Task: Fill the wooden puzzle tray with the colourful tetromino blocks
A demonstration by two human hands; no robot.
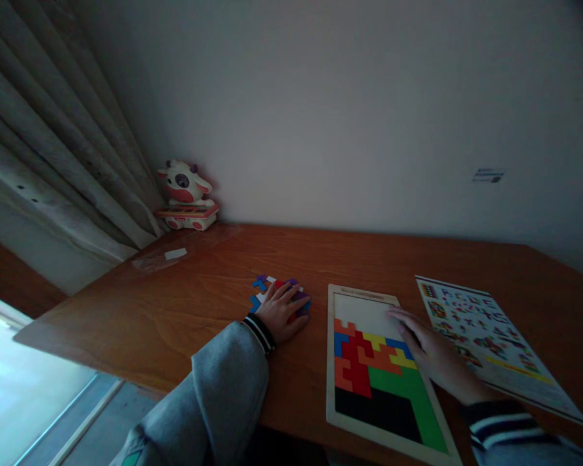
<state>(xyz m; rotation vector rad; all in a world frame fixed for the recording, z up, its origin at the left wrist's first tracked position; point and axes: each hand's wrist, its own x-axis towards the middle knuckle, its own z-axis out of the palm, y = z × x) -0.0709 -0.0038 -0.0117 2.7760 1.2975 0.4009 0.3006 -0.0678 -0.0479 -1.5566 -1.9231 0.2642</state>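
Observation:
A wooden puzzle board (pixel 331 362) lies on the brown desk, partly filled with coloured block pieces: orange, red, blue, yellow, green and black. Its upper part is bare. My right hand (pixel 432 353) lies flat on the board's right side, fingers stretched toward the bare area, holding nothing. To the left of the board sits a small heap of loose puzzle pieces (pixel 262 288) in blue, white, red and purple. My left hand (pixel 282 310) rests on top of that heap with its fingers spread over the pieces.
A printed pattern sheet (pixel 490 336) lies right of the board. A toy cow (pixel 187 194) stands in the back left corner by the curtain (pixel 53 162). A small white slip (pixel 175 254) lies near it. The desk's left edge drops toward a window.

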